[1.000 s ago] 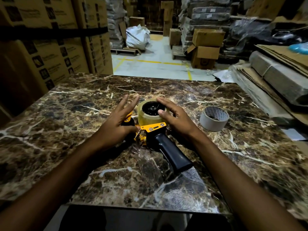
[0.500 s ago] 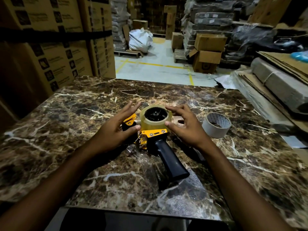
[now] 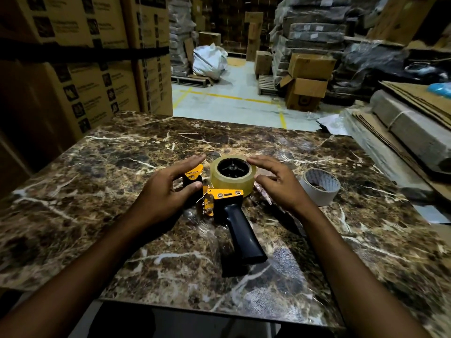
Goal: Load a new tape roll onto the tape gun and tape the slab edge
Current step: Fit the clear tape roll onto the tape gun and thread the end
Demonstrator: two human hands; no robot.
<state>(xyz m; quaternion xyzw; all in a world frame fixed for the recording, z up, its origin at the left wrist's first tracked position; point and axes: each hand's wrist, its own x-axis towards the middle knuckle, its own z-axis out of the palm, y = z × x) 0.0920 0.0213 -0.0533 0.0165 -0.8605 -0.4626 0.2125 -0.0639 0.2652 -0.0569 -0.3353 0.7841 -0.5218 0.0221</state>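
Since the frame half a second ago the right hand (image 3: 275,185) has let go of the roll (image 3: 231,175): its thumb and forefinger, then pinching the roll's right side, now arch loosely over and beside it, fingers spread wide and holding nothing, the forefinger tip just above the roll's far right rim. A second ago that hand lay flatter against the roll. The left hand (image 3: 168,191) has kept its place on the gun's front end, thumb pressed against the black roller part and fingers stretched over the yellow flap (image 3: 194,172); its grip is narrow, closed on that front part. The gun (image 3: 228,203) lies on its side on the marble slab (image 3: 97,191), near the middle, black handle pointing toward the person. The clear-brown roll sits on the gun's black hub, upright face turned up. A second roll (image 3: 319,186), white with a printed core, lies on the slab just right of the right hand, apart from it.
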